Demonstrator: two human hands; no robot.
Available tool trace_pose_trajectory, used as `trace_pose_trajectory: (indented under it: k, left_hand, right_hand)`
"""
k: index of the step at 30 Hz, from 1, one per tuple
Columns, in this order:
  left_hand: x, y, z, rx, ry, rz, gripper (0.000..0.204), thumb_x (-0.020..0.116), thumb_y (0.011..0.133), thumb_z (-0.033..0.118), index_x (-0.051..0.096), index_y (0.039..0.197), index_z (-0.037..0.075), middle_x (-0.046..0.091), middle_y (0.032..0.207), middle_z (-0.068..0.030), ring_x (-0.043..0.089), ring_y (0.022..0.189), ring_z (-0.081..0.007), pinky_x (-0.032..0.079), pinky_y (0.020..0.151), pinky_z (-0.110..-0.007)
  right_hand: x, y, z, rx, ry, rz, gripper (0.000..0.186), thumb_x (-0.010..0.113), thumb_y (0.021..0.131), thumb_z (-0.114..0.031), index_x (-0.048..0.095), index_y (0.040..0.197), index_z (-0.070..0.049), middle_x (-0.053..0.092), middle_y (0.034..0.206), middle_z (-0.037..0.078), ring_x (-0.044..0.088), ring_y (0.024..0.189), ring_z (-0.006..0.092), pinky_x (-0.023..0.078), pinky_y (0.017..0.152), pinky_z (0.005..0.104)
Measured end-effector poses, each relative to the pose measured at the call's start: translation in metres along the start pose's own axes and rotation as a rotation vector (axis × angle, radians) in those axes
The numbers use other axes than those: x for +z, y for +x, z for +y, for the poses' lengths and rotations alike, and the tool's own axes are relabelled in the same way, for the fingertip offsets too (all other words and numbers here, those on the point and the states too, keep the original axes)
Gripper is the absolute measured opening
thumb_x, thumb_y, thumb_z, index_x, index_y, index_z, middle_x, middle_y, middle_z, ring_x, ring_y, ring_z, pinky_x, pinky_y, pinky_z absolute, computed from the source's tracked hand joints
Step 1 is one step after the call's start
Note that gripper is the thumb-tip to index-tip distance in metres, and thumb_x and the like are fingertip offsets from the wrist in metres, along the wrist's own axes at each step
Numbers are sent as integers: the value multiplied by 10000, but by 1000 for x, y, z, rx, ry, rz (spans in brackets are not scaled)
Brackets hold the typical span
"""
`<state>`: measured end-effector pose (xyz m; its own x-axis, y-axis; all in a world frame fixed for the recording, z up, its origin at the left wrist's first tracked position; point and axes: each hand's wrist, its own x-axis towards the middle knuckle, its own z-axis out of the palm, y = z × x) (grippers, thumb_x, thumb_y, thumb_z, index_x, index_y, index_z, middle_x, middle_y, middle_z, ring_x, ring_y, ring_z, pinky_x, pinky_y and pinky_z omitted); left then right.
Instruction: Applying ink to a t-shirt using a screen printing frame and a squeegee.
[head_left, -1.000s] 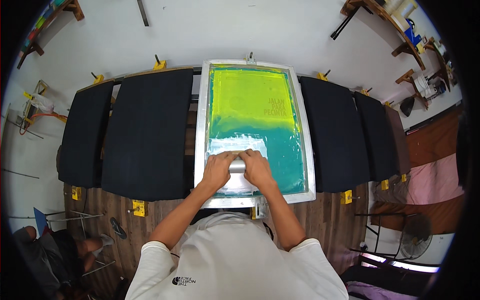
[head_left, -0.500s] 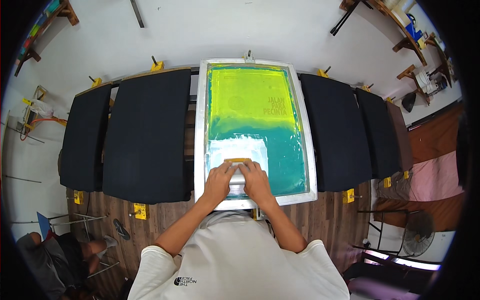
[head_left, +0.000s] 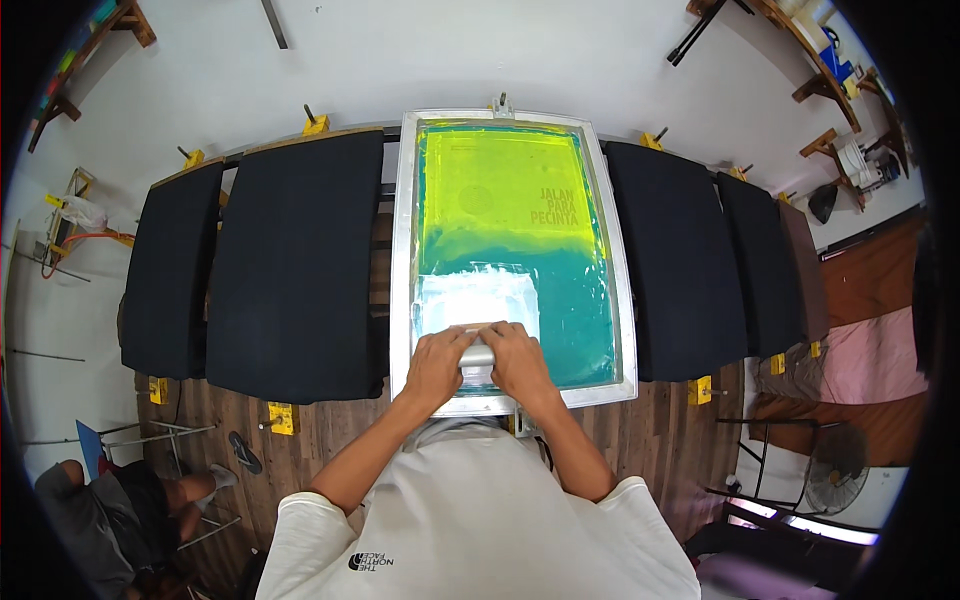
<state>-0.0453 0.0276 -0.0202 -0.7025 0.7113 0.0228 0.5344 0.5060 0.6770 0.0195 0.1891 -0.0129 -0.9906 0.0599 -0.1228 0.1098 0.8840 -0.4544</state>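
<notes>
A silk-screen frame [head_left: 400,260] with a silvery metal rim lies in front of me, its mesh yellow-green on the far part and teal on the near part. Faint lettering and a round mark show through the yellow-green area. White ink [head_left: 480,295] covers a patch at the near left of the mesh. At the near end of that patch is a squeegee [head_left: 478,357] with a silvery handle. My left hand [head_left: 436,368] and my right hand [head_left: 515,365] close around it side by side, thumbs meeting in the middle. Its blade edge is mostly hidden by my fingers.
Black fabric-covered boards flank the frame, a large one at left [head_left: 295,265] and another at right [head_left: 675,265], with yellow clamps [head_left: 283,418] at their ends. A seated person [head_left: 110,520] is at lower left. A fan [head_left: 838,468] stands at lower right.
My hands and the squeegee have tilted, so less of its yellowish blade edge shows. Both hands keep their grip, and the white ink patch looks much the same.
</notes>
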Motion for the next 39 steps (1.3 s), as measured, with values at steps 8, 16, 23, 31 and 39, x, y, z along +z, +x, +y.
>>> trace_pose_trajectory:
  k: [8,16,23,31,39]
  left_hand:
    - [4,-7,2,-10,17,-13,555,629,670,-138,648,1208,-2,615,1246,-221,593,1142,-365,447,993,-453]
    - [5,-14,2,43,25,16,657,618,607,-179,629,1240,-3,598,1280,-231,586,1145,-411,475,997,-446]
    - [4,-9,7,48,30,65,578,635,642,-164,652,1200,-14,613,1247,-238,591,1134,-403,459,998,-456]
    - [2,-13,5,2,-17,-41,675,602,606,-174,616,1259,-5,585,1297,-238,582,1143,-414,469,995,-464]
    - [0,-23,11,-39,-40,-89,638,612,674,-156,598,1287,22,537,1357,-204,525,1238,-347,407,1029,-440]
  right_hand:
    - [-6,-8,-6,29,4,-33,536,642,689,82,606,1210,-40,578,1273,141,531,1187,350,526,857,452]
    - [10,-18,-9,34,-7,32,513,625,705,82,607,1204,-34,570,1279,157,524,1189,363,527,851,461]
    - [11,-14,-3,0,-33,84,503,681,714,44,601,1202,-44,561,1263,151,522,1193,341,514,853,465]
    - [-3,-17,-10,20,-44,12,412,600,770,50,607,1175,-26,560,1256,164,524,1188,349,520,837,470]
    - [-2,-26,-12,-4,-1,-4,381,566,801,28,604,1177,-17,555,1258,183,521,1187,366,523,826,468]
